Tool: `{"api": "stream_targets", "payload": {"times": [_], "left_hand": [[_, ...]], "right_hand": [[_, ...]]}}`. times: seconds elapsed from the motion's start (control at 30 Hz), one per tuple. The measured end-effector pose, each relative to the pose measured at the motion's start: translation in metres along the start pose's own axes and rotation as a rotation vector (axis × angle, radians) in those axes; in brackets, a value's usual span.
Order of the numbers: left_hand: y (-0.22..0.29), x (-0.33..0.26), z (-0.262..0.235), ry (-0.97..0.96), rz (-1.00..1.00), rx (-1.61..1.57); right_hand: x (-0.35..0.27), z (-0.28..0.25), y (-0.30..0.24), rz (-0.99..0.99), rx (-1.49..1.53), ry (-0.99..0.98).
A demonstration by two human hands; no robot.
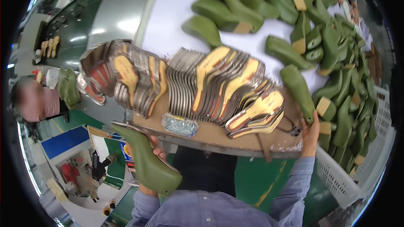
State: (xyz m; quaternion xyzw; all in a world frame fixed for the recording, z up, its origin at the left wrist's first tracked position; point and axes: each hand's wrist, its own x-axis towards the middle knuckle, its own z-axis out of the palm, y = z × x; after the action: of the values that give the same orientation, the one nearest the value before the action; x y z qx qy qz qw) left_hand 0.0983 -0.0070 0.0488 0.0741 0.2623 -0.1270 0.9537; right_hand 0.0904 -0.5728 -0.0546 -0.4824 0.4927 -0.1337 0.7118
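A green shoe last (153,166) is gripped by the left hand (158,148) in front of the worktop (210,138); a second green last (296,88) is pinched at its near end by the right hand (310,132), between the metal-edged patterns (181,94) and the piled lasts (341,86). If the smooth left one slips, it could be dropped; if the second is swung left, the pattern row could be toppled.

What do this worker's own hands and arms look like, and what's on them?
Both are human: the bare, ungloved left hand, partly hidden, and the bare, ungloved right hand. Long greyish-blue cloth sleeves, apparently faintly lined, cover the forearms, matching the shirt with small pale round buttons. I see no cables.
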Motion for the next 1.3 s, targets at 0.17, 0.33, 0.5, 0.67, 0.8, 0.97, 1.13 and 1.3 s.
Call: {"api": "stream_targets", "payload": {"times": [0.17, 0.33, 0.5, 0.67, 0.8, 0.97, 1.13, 1.3], "left_hand": [[0.024, 0.054, -0.052, -0.26, -0.04, 0.031], [0.027, 0.097, -0.071, -0.451, -0.032, -0.017], [0.02, 0.1, -0.088, -0.65, -0.138, 0.015], [-0.022, 0.074, -0.121, -0.866, -0.075, -0.01], [-0.028, 0.059, -0.15, -0.951, 0.018, 0.142], [-0.033, 0.011, -0.112, -0.98, 0.441, 0.323], [-0.041, -0.007, -0.156, -0.476, 0.612, 0.625], [-0.02, -0.022, -0.183, -0.252, 0.616, 0.571]], "right_hand": [[-0.03, 0.007, 0.036, -0.235, -0.08, -0.008], [-0.089, 0.049, 0.051, -1.007, -0.523, 0.389], [-0.185, 0.121, 0.107, -1.044, -0.321, -0.777], [-0.265, 0.168, 0.188, -0.453, -0.661, -1.451], [-0.281, 0.123, 0.219, -0.634, -0.659, -1.379], [-0.273, 0.082, 0.204, -1.367, -0.724, -0.902], [-0.268, 0.061, 0.217, -1.392, -0.828, -0.844], [-0.276, 0.075, 0.222, -1.441, -0.934, -0.902]]}}
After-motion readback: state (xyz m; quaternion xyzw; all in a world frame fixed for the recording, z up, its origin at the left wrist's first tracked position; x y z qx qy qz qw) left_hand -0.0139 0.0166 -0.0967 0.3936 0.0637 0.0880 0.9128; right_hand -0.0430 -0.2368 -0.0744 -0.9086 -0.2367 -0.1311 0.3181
